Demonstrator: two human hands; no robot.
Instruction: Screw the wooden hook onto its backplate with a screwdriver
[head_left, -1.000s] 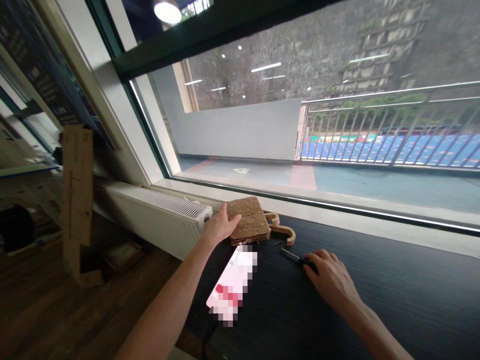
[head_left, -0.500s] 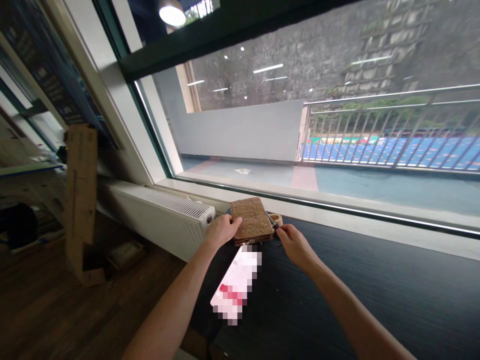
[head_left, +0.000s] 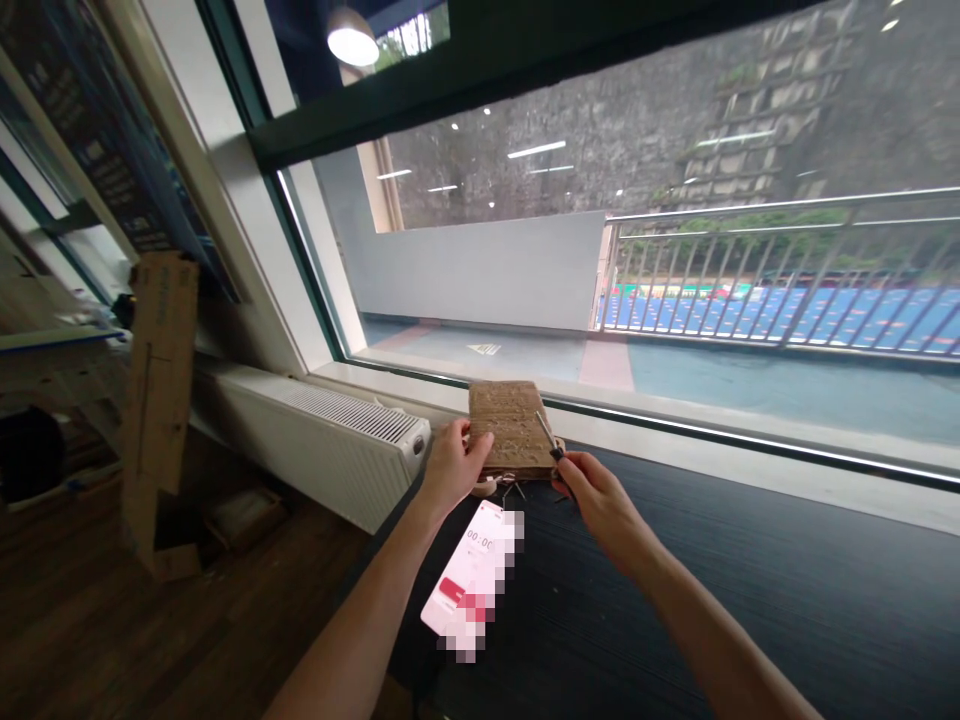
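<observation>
My left hand (head_left: 455,466) grips the left edge of a thick square block of brown corrugated cardboard (head_left: 514,425), thumb on its rough, pitted face. The block is raised off the table and tilted toward me. In my right hand (head_left: 592,485) is a screwdriver (head_left: 553,445) with a dark handle; its thin metal shaft points up and left across the block's right side. Whether the tip touches the cardboard I cannot tell. Below the block's front edge lie small thin metal pieces (head_left: 514,490), perhaps screws, and a pale ring (head_left: 486,488), partly hidden.
A phone (head_left: 469,575) showing a timer screen lies on the black table (head_left: 675,590) in front of the block. A white radiator (head_left: 360,440) stands left of the table. Behind run a window sill (head_left: 637,430) and a large window. Tall folded cardboard (head_left: 157,380) stands at far left.
The cardboard block has moved slightly right and up, uncovering the pale ring at its lower left. The screwdriver shaft has come from the block's right edge to over its face.
</observation>
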